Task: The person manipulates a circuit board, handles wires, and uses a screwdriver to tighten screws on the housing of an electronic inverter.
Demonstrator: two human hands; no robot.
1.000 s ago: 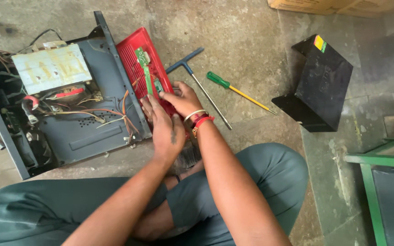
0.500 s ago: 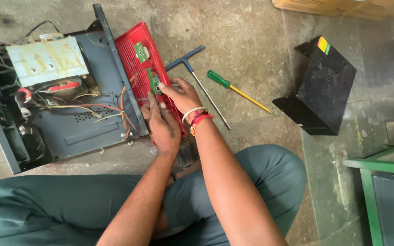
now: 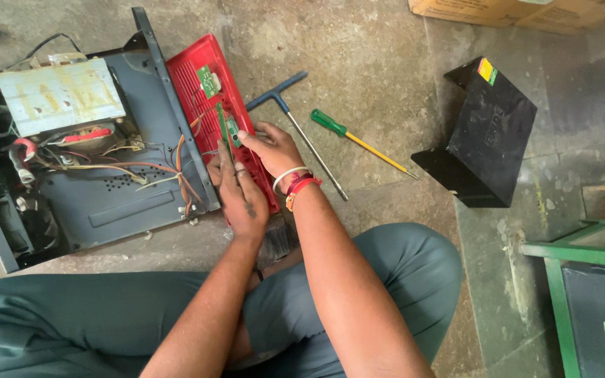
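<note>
My left hand [image 3: 239,192] and my right hand [image 3: 274,150] meet over a red plastic front panel [image 3: 201,77] lying on the concrete floor. Between their fingers they pinch a small green circuit board [image 3: 228,133], held on edge above the panel. A second small green board [image 3: 209,81] sits on the panel's upper part. Thin orange and brown wires [image 3: 185,178] run from the panel into the open grey metal chassis [image 3: 117,203] at left. My right wrist wears red and white bands.
Inside the chassis lie a pale yellowed block [image 3: 57,94] and wiring. A T-handle tool [image 3: 288,105] and a green-handled screwdriver [image 3: 358,140] rest right of the panel. A black metal cover [image 3: 488,136] stands farther right, a green frame [image 3: 575,255] at lower right, cardboard [image 3: 498,12] at top.
Both hands have shifted slightly up the red panel, and the green board has been lifted from lying flat to standing on edge between the fingers. The view has drifted a little.
</note>
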